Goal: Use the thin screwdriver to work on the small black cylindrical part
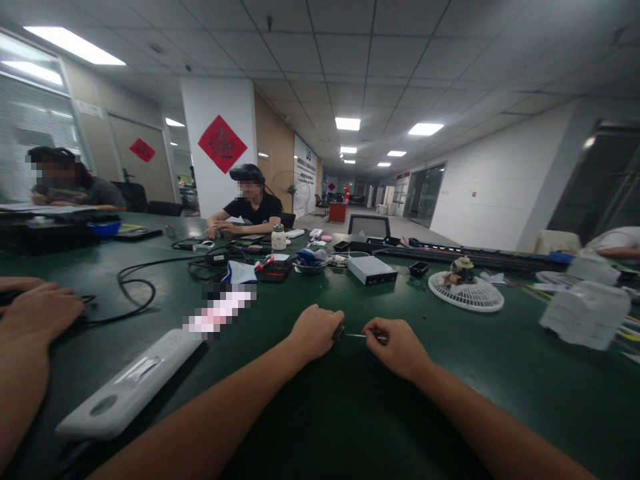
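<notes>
Near the middle of the green table, my right hand is closed around the dark handle of what looks like a small screwdriver. Its thin metal shaft points left, toward my other hand. My left hand is closed with its fingers curled round a small dark piece; most of that piece is hidden, so its kind does not show. The shaft's tip reaches close to the dark piece, and I cannot tell whether they touch. To the left of my left forearm lies a long white plastic housing with a round recess.
Ahead stand a grey-white box, a small black tray and a white fan grille with a motor. Crumpled white packaging sits right. Black cables and another person's hand are at left; a person sits opposite.
</notes>
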A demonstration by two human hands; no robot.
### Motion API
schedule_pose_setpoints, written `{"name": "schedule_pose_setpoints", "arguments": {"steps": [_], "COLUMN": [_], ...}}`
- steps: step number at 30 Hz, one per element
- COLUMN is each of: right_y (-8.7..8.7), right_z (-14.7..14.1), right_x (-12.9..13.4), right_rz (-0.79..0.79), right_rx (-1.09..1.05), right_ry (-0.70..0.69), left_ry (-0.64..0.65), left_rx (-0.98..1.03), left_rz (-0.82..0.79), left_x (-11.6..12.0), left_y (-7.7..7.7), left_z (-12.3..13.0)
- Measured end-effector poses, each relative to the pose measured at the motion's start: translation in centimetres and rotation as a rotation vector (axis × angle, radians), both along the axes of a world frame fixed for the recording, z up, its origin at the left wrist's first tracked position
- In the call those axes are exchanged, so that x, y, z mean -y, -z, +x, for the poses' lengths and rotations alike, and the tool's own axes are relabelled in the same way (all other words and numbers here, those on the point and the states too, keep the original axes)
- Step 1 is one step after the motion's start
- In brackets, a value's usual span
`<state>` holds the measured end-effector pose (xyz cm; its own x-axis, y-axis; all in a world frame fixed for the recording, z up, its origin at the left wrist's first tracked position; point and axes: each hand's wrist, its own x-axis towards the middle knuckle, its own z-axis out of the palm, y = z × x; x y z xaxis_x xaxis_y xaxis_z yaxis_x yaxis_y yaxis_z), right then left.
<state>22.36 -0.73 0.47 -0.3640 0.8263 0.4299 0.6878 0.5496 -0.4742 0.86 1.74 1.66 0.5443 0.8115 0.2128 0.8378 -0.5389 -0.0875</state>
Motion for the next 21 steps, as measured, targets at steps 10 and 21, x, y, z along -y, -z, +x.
{"name": "schedule_pose_setpoints", "arguments": {"steps": [10,21], "right_y": [0.5,1.5], "right_z": [-1.0,-1.7], "right_x": [-0.3,-1.0], "right_rz": [-0.086,-0.185], "right_rx": [-0.016,-0.056], "right_ry": [0.19,0.186], "left_ry": [-0.12,-0.262], "left_rx": [0.044,0.166], "left_rz": [-0.008,-0.097], "left_x": [-0.3,-0.9], "left_y": [0.2,1.5], "left_z": [-0.4,-0.9]}}
